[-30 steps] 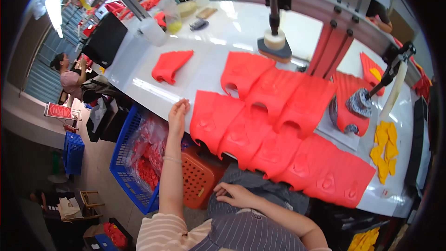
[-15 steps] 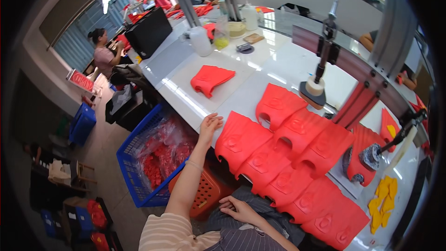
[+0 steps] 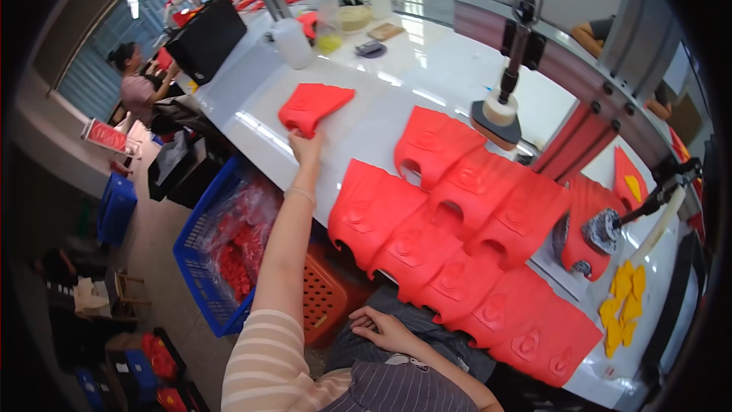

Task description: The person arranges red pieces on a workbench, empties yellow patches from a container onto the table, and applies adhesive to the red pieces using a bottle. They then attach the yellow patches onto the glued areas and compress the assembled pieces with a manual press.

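My left hand [image 3: 306, 146] reaches over the white table to a single red moulded piece [image 3: 313, 107]. Its fingers close on the near lower edge of that piece, which lies on the tabletop; the fingertips are partly hidden. In my lap rests my right hand [image 3: 383, 329], empty, with loosely bent fingers somewhat apart. Right of my left forearm, several more red moulded pieces [image 3: 457, 256] with raised oval shapes and cut-out arches overlap in rows along the table's near edge.
A press arm with a round pad [image 3: 497, 118] hangs over the table. Yellow pieces [image 3: 624, 305] lie at the right. Below the left edge stand a blue basket [image 3: 200, 275] with bagged red pieces and an orange crate [image 3: 324, 297]. A white bottle [image 3: 292, 44] stands farther back.
My left hand has moved forward from beside the rows to the single red piece and closed on its edge. The view has shifted slightly; my right hand stays in my lap.
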A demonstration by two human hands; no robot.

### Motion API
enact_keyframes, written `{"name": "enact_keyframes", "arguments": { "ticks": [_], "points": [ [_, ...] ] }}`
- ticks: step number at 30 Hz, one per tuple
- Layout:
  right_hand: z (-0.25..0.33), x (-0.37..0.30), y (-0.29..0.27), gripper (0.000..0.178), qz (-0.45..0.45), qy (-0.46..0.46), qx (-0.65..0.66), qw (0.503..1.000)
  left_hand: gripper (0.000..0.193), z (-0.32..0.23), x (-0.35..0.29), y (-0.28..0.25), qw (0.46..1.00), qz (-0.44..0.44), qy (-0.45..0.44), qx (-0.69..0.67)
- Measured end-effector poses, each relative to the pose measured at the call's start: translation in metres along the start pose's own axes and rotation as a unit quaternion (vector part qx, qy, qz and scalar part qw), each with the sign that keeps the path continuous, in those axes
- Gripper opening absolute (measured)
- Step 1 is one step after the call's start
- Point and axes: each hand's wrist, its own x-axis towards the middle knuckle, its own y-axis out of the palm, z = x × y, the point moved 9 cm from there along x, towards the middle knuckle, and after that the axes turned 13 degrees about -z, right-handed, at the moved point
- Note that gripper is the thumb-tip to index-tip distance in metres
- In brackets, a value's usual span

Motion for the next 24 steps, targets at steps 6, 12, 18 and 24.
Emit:
{"name": "enact_keyframes", "arguments": {
  "ticks": [6,12,18,24],
  "points": [
    [-0.013,0.000,-0.015,0.028,-0.030,0.013,0.009,0.999,0.065,-0.057,-0.028,0.012,0.983,-0.040,-0.004,0.179],
    [0.008,-0.003,-0.014,0.027,-0.025,-0.004,0.026,0.999,0.043,-0.070,0.025,-0.015,0.987,-0.098,0.119,0.050],
    [0.032,-0.005,-0.014,0.027,-0.006,-0.021,0.073,0.997,0.045,-0.078,0.028,-0.024,0.964,0.074,-0.066,-0.246],
    [0.099,0.035,-0.032,0.033,-0.001,-0.071,0.162,0.984,0.035,-0.135,-0.071,-0.063,0.942,0.230,0.009,-0.245]
  ]
}}
